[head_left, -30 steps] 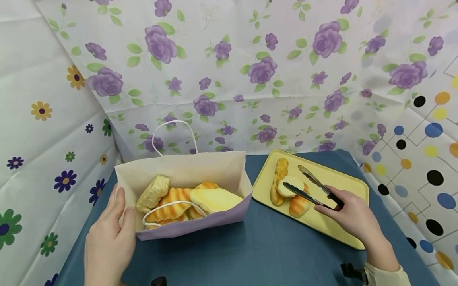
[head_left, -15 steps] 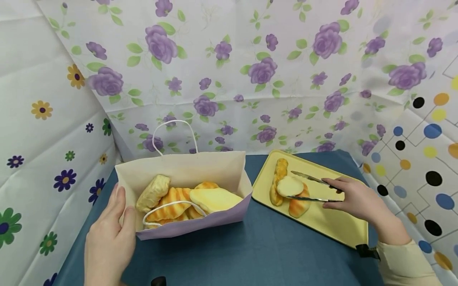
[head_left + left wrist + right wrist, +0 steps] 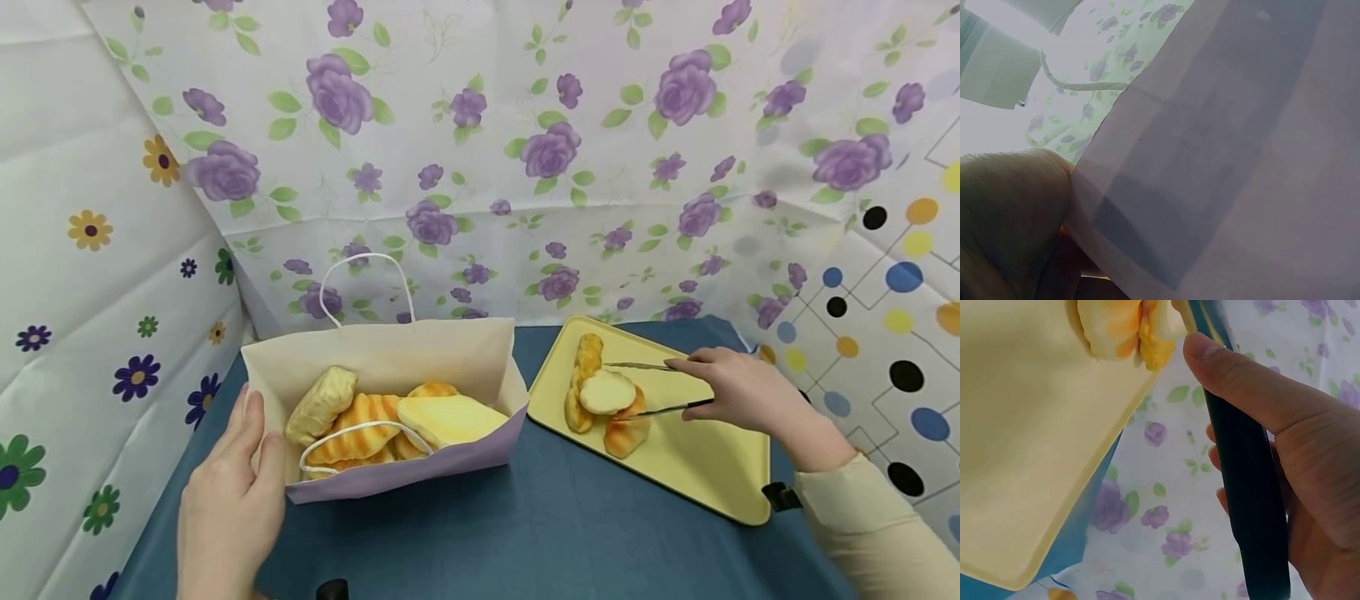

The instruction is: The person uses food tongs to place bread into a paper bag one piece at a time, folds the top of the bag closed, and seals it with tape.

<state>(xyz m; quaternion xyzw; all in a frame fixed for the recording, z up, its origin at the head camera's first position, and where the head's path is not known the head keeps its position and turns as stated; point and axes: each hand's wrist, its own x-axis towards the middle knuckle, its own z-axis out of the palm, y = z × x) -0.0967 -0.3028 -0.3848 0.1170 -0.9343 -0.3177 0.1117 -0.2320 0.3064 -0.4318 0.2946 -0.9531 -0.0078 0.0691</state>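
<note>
My left hand point(image 3: 228, 492) grips the left edge of a paper bag point(image 3: 405, 485), purple outside and white inside, with the opening facing me. Inside the bag lie several breads, among them a ridged golden one point(image 3: 375, 408), a pale flat one point(image 3: 450, 421) and a crumpled-looking roll point(image 3: 324, 404). In my right hand point(image 3: 757, 404) I hold black-handled tongs point(image 3: 1244, 487), their arms spread around a pale round bread slice point(image 3: 606, 392). This slice overlaps a browned bun point(image 3: 627, 435) and a long twisted bread point(image 3: 589, 354) on the yellow tray point(image 3: 720, 493).
A blue cloth point(image 3: 555, 525) covers the table beneath bag and tray. Flowered sheets point(image 3: 480, 167) hang close behind and to the left, and a dotted sheet point(image 3: 885, 400) stands at the right. One white handle point(image 3: 367, 255) of the bag sticks up at the back.
My right hand has turned and moved up slightly with the tongs, whose arms now lie level either side of the pale slice instead of slanting over it. The left hand and bag stay put.
</note>
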